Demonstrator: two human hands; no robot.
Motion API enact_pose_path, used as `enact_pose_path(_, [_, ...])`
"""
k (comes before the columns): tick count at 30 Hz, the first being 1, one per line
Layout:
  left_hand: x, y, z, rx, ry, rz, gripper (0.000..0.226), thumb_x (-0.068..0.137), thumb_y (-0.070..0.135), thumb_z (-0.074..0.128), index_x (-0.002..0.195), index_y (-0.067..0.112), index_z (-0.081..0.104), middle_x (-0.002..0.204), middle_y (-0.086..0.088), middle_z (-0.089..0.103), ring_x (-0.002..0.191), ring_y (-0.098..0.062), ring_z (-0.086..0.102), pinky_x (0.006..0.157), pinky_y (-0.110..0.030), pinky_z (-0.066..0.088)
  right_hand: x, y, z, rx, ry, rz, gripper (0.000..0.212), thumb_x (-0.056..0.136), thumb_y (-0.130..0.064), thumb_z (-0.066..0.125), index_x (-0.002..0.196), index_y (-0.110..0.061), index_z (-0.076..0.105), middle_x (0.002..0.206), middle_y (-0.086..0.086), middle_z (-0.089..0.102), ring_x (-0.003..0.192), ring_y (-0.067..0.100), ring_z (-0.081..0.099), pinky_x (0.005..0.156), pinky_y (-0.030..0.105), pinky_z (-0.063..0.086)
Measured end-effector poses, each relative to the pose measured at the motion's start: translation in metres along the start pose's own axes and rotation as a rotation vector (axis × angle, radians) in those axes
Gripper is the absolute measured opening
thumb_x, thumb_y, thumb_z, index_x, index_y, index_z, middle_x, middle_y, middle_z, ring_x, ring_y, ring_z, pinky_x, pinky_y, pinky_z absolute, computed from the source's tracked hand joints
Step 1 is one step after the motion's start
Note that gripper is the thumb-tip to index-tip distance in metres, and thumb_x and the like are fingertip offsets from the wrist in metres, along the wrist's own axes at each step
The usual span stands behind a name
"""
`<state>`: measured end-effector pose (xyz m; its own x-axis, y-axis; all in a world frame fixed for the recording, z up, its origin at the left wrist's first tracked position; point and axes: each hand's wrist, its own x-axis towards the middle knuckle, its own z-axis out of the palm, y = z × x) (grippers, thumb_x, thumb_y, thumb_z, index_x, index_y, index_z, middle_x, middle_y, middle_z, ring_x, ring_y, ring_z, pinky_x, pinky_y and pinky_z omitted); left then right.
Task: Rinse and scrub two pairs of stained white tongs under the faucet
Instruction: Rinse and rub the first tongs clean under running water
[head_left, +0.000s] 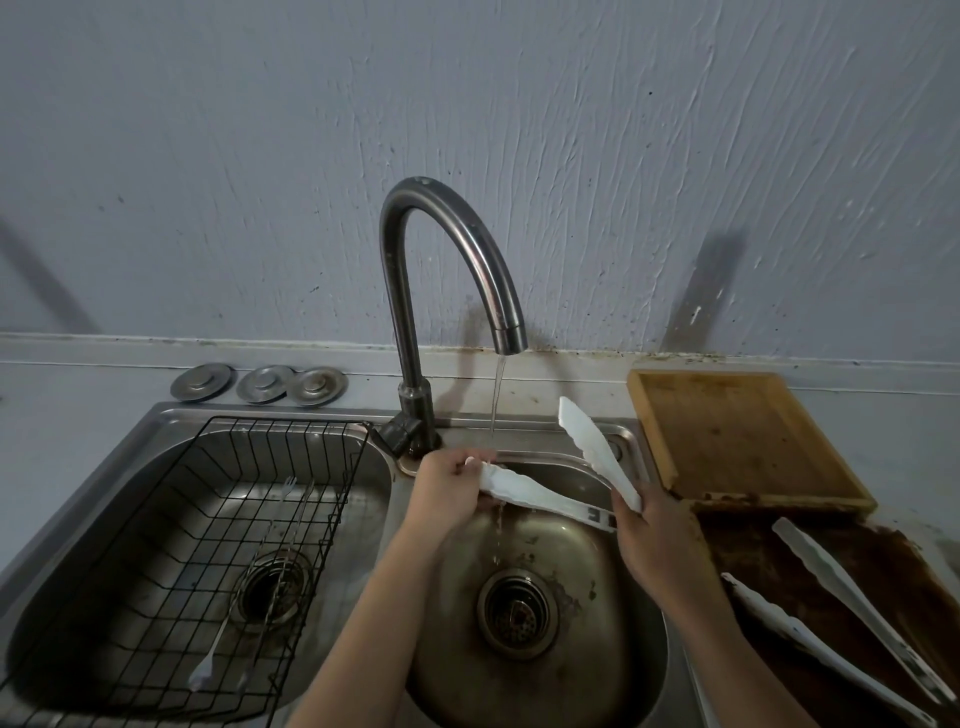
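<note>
Head view: I am rinsing one pair of white tongs (540, 493) over the right sink basin (613, 649).
My right hand (654, 540) is gripping the hinge end, while my left hand (452, 488) is pinching the tip of the lower arm under the thin stream running from the faucet (452, 249); the upper arm is angling up. Second pair of tongs (841, 613) is lying on the stained counter to the right, nearer than the wooden board (737, 436).
</note>
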<state>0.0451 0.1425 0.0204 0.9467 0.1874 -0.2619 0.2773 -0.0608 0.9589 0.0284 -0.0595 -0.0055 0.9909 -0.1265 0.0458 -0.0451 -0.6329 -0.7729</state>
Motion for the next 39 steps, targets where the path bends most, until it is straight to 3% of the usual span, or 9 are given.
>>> enact_pose_path(4, [-0.004,0.011,-0.002,-0.012,0.022,0.069,0.027,0.096,0.003,0.042,0.088,0.011,0.066,0.088,-0.011,0.07,0.075,-0.015,0.066,0.059,-0.019,0.057,0.001,0.004,0.011,0.121,-0.026,-0.014,0.013,0.096,-0.024,0.043,0.089,-0.026,0.054,0.064,-0.008,0.049,0.057,0.004,0.049,0.048,0.011,0.037])
enact_pose_path(7, [-0.006,0.018,-0.004,0.04,0.045,0.12,0.03,0.095,0.005,0.043,0.081,0.017,0.067,0.083,-0.005,0.07,0.076,-0.015,0.067,0.066,-0.025,0.058,-0.001,0.006,0.017,0.159,-0.062,-0.019,0.015,0.096,-0.033,0.041,0.096,-0.039,0.054,0.08,-0.01,0.06,0.076,0.009,0.06,0.065,0.03,0.052])
enact_pose_path(12, [-0.008,0.02,-0.007,0.043,0.053,0.126,0.035,0.096,0.006,0.04,0.075,0.016,0.066,0.084,-0.01,0.069,0.077,-0.018,0.067,0.071,-0.031,0.059,-0.006,0.0,0.019,0.184,-0.116,0.011,0.019,0.095,-0.031,0.043,0.085,-0.019,0.054,0.08,0.015,0.062,0.075,0.027,0.065,0.066,0.044,0.059])
enact_pose_path(15, [-0.009,0.015,-0.005,-0.106,0.017,0.025,0.035,0.1,0.012,0.036,0.078,0.009,0.063,0.083,-0.013,0.069,0.075,-0.02,0.067,0.071,-0.033,0.056,-0.008,-0.007,0.012,0.224,-0.258,-0.016,0.019,0.093,-0.037,0.047,0.095,-0.019,0.054,0.073,0.003,0.058,0.062,0.012,0.061,0.057,0.028,0.056])
enact_pose_path(19, [-0.007,0.006,-0.003,-0.284,-0.002,-0.012,0.042,0.102,0.025,0.031,0.085,0.0,0.06,0.081,-0.017,0.07,0.075,-0.029,0.067,0.083,-0.046,0.053,-0.014,-0.017,0.002,0.2,-0.41,-0.024,0.044,0.087,-0.053,0.04,0.106,-0.015,0.054,0.079,-0.002,0.058,0.065,0.005,0.056,0.05,0.01,0.042])
enact_pose_path(24, [-0.003,0.002,0.001,-0.388,-0.028,-0.014,0.055,0.1,0.04,0.025,0.091,-0.001,0.06,0.08,-0.015,0.074,0.081,-0.029,0.07,0.088,-0.053,0.051,-0.011,-0.033,-0.002,0.155,-0.476,0.105,0.063,0.087,-0.061,0.011,0.091,-0.02,0.059,0.071,0.002,0.056,0.063,0.011,0.053,0.048,0.015,0.04])
enact_pose_path(28, [-0.003,0.009,0.004,-0.539,-0.111,-0.057,0.055,0.097,0.048,0.032,0.098,0.001,0.062,0.094,-0.021,0.069,0.096,-0.034,0.064,0.095,-0.051,0.047,-0.012,-0.043,0.005,-0.041,-0.434,0.005,0.064,0.089,-0.06,0.009,0.06,-0.021,0.051,0.059,-0.001,0.05,0.055,0.013,0.049,0.057,0.028,0.037])
enact_pose_path(34, [-0.003,0.011,0.006,-1.056,-0.042,-0.172,0.061,0.093,0.057,0.032,0.1,0.004,0.061,0.085,-0.01,0.068,0.081,-0.021,0.065,0.09,-0.035,0.05,-0.01,-0.053,0.012,-0.249,-0.355,-0.071,0.06,0.094,-0.053,0.01,0.054,-0.022,0.042,0.051,-0.004,0.045,0.046,0.011,0.045,0.049,0.025,0.036])
enact_pose_path(39, [-0.001,0.0,0.006,-0.986,0.02,-0.186,0.015,0.095,0.018,0.051,0.098,0.006,0.057,0.085,-0.005,0.063,0.076,-0.014,0.063,0.066,-0.027,0.055,-0.004,-0.053,0.014,-0.352,-0.323,-0.057,0.06,0.096,-0.052,0.015,0.054,-0.02,0.043,0.047,-0.004,0.043,0.04,0.011,0.041,0.045,0.026,0.034])
